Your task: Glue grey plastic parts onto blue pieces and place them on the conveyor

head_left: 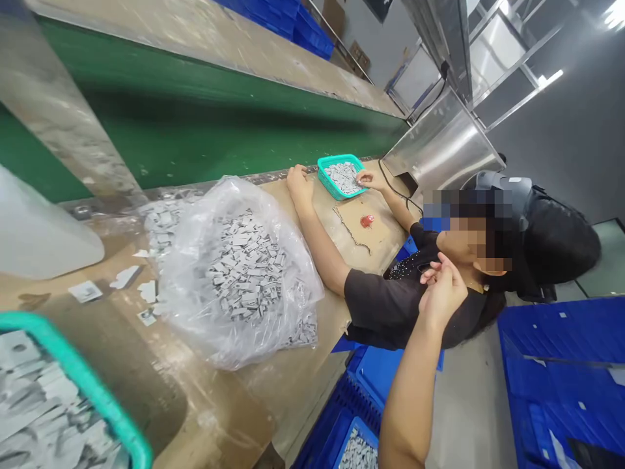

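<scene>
Basket [78,368] of grey pieces [46,407] at the table's [219,407] near end, open bag [183,280] with loads more between the long edges, right hand [442,296] raised past one edge, fingers curled, can't tell if it's gripping anything lol.

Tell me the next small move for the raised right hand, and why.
I'd likely lower the right hand toward the plastic bag: the hand is up in the air, away from the bench, while the bag gapes open over loose grey pieces. Whether its fingertips pinch anything is unclear.
</scene>
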